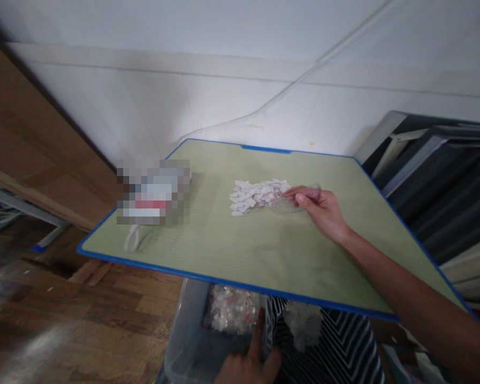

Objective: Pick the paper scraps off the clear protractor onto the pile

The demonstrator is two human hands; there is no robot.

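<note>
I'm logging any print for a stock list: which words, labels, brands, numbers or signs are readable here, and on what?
None can be read.
Item with a looped strap on the table: pixelated, any print unreadable.
White slips: too small and blurred to tell.
Clear plastic in the right hand: no lettering legible.
Brown cardboard: no lettering legible.

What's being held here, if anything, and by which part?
The right hand pinches a clear plastic piece near its end toward picture right. Whether the left hand holds anything can't be told.
</note>
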